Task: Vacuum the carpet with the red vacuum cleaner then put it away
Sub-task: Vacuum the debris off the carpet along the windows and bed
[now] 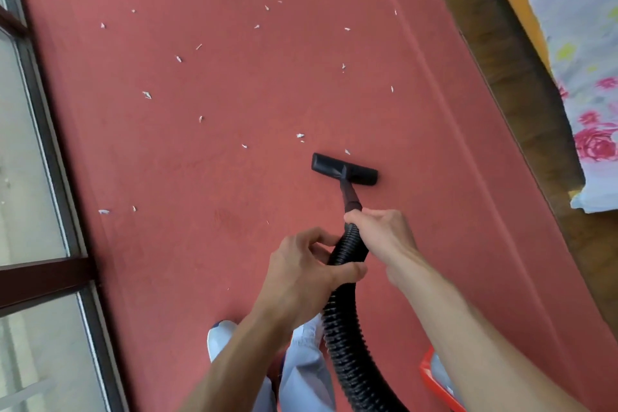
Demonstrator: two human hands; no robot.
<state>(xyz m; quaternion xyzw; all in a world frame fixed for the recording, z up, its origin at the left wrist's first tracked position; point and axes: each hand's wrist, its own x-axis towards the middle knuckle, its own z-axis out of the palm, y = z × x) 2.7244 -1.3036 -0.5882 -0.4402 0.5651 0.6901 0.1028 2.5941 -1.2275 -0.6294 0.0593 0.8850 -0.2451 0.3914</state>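
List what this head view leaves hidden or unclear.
1. Red vacuum body: head view, mostly cut off by the bottom edge and covered by the right forearm.
2. Nozzle underside: head view, faces down onto the carpet.
3. White scraps: head view, too small and blurred to identify.
4. Hose lower end: head view, leaves the bottom edge.

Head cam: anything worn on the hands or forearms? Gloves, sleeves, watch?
Left hand and right hand: no gloves. No ring, watch or band shows. Left forearm and right forearm are bare to the frame edge, no sleeves in view.
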